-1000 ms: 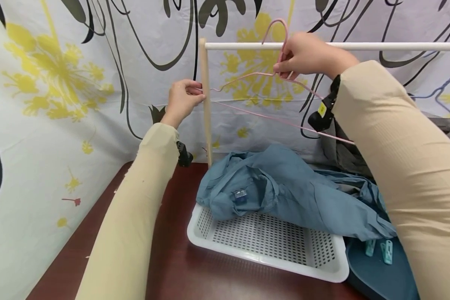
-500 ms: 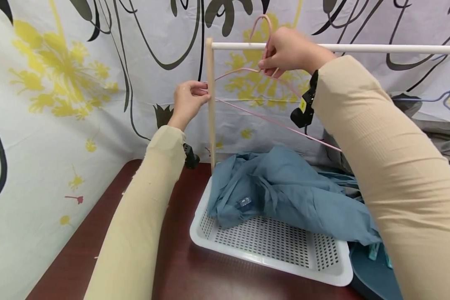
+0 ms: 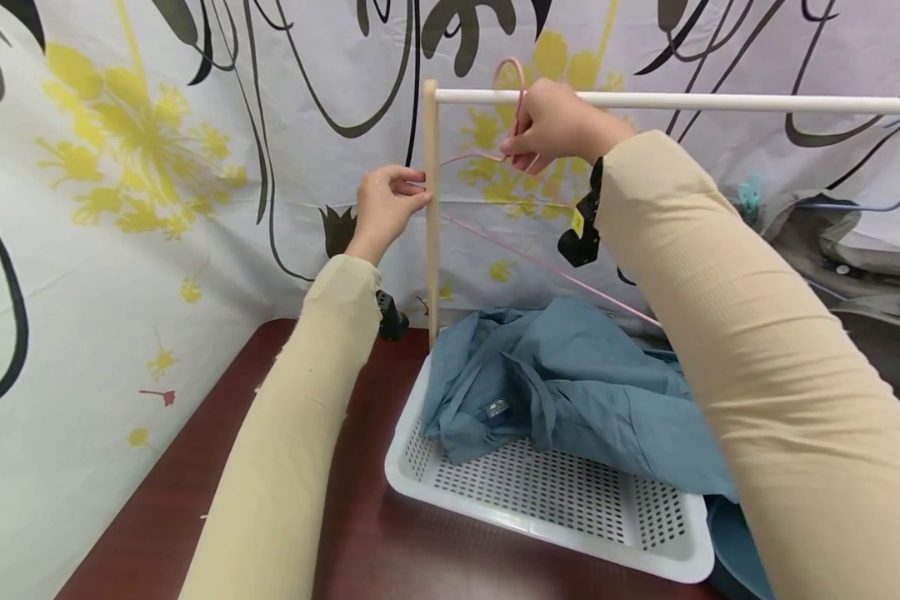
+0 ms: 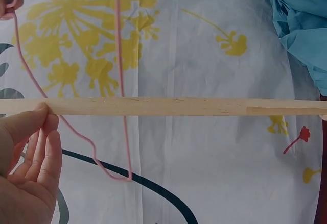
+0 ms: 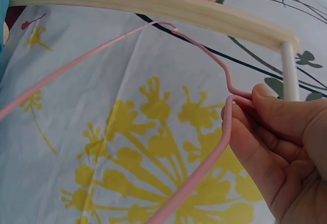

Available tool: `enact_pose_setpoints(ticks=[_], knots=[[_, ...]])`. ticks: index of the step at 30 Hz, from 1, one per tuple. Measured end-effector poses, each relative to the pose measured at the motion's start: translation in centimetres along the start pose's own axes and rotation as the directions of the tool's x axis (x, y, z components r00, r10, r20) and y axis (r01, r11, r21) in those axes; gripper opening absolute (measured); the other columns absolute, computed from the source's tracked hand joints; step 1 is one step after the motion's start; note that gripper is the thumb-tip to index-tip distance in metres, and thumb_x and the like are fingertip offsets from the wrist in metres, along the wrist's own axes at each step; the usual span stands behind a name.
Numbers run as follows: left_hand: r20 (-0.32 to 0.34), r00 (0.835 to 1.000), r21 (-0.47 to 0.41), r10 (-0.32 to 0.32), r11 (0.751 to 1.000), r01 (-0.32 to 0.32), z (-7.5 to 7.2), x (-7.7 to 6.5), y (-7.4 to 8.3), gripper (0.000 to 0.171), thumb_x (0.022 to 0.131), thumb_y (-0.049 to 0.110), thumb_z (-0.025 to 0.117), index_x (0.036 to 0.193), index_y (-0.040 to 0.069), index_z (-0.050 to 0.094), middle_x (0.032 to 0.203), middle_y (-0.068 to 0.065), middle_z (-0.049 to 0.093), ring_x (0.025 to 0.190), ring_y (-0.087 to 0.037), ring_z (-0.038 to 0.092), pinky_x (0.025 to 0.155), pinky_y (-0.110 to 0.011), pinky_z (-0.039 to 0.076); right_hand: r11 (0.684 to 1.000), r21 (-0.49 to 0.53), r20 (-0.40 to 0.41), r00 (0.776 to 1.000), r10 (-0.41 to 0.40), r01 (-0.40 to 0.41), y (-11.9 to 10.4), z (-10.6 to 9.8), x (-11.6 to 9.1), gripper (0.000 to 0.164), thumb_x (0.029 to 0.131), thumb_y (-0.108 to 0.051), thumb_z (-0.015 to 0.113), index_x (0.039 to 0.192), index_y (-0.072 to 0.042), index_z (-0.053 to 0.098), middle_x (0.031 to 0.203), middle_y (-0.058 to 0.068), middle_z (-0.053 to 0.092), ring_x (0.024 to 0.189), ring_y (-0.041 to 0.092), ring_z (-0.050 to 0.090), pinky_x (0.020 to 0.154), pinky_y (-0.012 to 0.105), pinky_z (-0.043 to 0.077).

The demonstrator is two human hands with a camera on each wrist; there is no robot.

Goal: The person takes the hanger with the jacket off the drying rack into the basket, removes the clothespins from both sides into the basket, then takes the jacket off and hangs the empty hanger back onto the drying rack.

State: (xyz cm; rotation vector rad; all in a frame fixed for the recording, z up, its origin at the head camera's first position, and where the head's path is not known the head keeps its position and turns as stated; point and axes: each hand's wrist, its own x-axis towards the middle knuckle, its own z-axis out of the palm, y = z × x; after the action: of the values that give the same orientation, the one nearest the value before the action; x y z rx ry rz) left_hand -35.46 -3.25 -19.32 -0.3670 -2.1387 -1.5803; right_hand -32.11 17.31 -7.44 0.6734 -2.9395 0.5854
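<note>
In the head view my right hand [image 3: 551, 125] pinches a pink wire hanger [image 3: 543, 262] just below its hook, close to the white rail [image 3: 720, 102]. The hook arches above the rail; whether it bears on it I cannot tell. The hanger's left end passes behind the wooden post [image 3: 432, 217]. My left hand [image 3: 392, 204] holds that post, its thumb tip against the wood in the left wrist view. The right wrist view has the hanger's neck between my right thumb [image 5: 263, 92] and bent fingers. No garment hangs on the hanger.
Below the rail a blue garment [image 3: 607, 400] lies partly in a white perforated basket [image 3: 547, 527] on a dark red table [image 3: 360, 517]. Further right are a blue hanger [image 3: 855, 205], grey clothing [image 3: 855, 258], a teal clip [image 3: 750, 193] and a dark blue container [image 3: 738, 550].
My right hand has carried the hanger left along the rail, nearer the post, and its hook sits slightly lower. My left hand has stayed at the post while the head view shifted a little.
</note>
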Motion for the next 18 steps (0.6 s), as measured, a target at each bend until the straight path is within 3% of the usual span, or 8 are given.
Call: enact_pose_setpoints(ticks=[10, 18], knots=[[-0.008, 1.0, 0.033, 0.018, 0.999, -0.018, 0.0, 0.0, -0.3, 0.025, 0.079, 0.003, 0.073, 0.103, 0.0, 0.068, 0.092, -0.016, 0.069, 0.078, -0.016, 0.064, 0.066, -0.023, 0.048, 1.0, -0.019, 0.035, 0.999, -0.024, 0.025, 1.0, 1.6, 0.7, 0.024, 0.093, -0.011, 0.056, 0.092, 0.011, 0.065, 0.07, 0.005, 0.066, 0.057, 0.004, 0.061, 0.058, 0.022, 0.053], [-0.026, 0.999, 0.013, 0.023, 1.0, -0.023, 0.4, 0.1, -0.6, 0.024, 0.078, 0.003, 0.074, 0.102, 0.0, 0.069, 0.09, -0.014, 0.069, 0.074, -0.015, 0.063, 0.064, -0.022, 0.047, 0.997, 0.076, 0.047, 0.999, 0.01, -0.014, 1.6, 2.2, 1.2, 0.025, 0.092, -0.011, 0.057, 0.096, 0.013, 0.063, 0.065, 0.0, 0.064, 0.057, 0.004, 0.062, 0.059, 0.023, 0.054]])
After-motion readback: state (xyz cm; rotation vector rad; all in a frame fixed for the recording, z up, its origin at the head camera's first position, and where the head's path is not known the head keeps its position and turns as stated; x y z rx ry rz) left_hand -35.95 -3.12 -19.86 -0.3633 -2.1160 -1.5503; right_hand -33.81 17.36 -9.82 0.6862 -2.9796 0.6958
